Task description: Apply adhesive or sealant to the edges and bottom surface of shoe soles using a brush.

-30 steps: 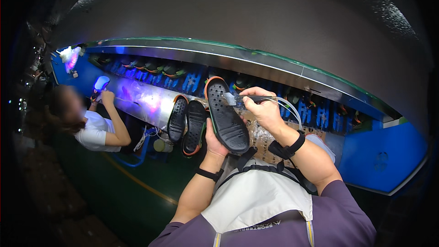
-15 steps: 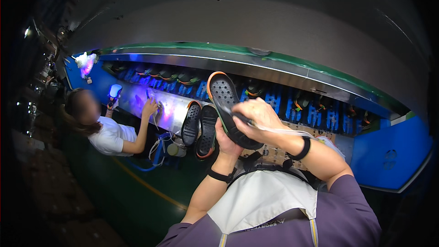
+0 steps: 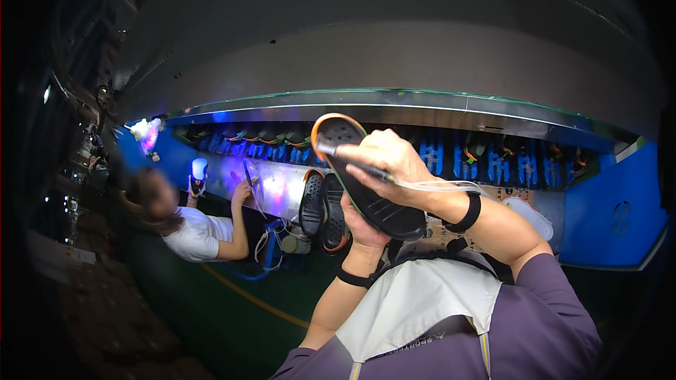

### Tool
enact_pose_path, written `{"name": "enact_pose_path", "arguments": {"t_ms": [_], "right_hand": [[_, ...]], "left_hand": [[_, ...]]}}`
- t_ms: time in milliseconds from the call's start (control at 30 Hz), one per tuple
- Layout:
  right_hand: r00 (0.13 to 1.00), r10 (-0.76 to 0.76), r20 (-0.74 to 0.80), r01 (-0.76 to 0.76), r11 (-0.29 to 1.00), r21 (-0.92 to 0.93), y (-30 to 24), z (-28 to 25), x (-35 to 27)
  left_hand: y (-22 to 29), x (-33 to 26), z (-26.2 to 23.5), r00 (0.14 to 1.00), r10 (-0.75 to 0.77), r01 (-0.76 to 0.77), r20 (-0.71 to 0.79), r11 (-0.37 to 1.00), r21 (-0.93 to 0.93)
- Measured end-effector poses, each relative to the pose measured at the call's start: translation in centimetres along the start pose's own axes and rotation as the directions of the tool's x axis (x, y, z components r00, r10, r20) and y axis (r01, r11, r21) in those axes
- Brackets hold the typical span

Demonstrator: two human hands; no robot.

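Observation:
My left hand (image 3: 360,224) grips a black shoe sole with an orange rim (image 3: 366,193) from below, tread side up, in front of my chest. My right hand (image 3: 384,158) lies across the sole's upper half and holds a thin dark brush-like tool (image 3: 345,160) against the tread. A clear tube (image 3: 443,185) trails from that hand past my wrist. Both wrists wear black bands.
Two more black soles (image 3: 322,204) lie on a lit metal bench (image 3: 274,186). Behind runs a conveyor with blue holders (image 3: 493,162). At the left a co-worker in a white shirt (image 3: 193,232) holds a white shoe (image 3: 199,169). A white sole (image 3: 528,214) lies right.
The sole and both my hands have risen slightly and shifted right in view. The co-worker at the left has raised both hands to the bench.

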State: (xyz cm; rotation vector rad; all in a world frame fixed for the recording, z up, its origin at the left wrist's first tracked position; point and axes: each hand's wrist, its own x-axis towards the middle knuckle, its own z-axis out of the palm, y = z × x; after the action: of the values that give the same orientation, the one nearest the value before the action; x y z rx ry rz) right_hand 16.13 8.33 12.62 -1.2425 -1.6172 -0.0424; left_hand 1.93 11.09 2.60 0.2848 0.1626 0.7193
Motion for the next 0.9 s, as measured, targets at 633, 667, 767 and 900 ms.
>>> {"name": "enact_pose_path", "arguments": {"t_ms": [633,667,767,900], "right_hand": [[0.931,-0.244,0.27,0.212,0.967,0.14,-0.5,-1.8,-0.3],[0.909,-0.291,0.297,0.214,0.94,0.266,-0.3,-1.8,-0.5],[0.977,-0.107,0.187,0.073,0.981,0.177,-0.4,-2.5,-0.6],[0.896,-0.272,0.352,0.234,0.961,0.146,-1.0,-2.4,-1.1]], "left_hand": [[1.2,-0.1,-2.1,0.985,0.157,-0.167,0.069,0.97,0.175],[1.8,0.5,-2.0,0.981,0.153,-0.175,0.123,0.964,0.201],[2.1,0.3,-1.0,0.977,0.079,-0.088,0.196,0.995,0.04],[2.1,0.4,-0.3,0.991,0.135,-0.136,0.021,0.987,0.081]]}}
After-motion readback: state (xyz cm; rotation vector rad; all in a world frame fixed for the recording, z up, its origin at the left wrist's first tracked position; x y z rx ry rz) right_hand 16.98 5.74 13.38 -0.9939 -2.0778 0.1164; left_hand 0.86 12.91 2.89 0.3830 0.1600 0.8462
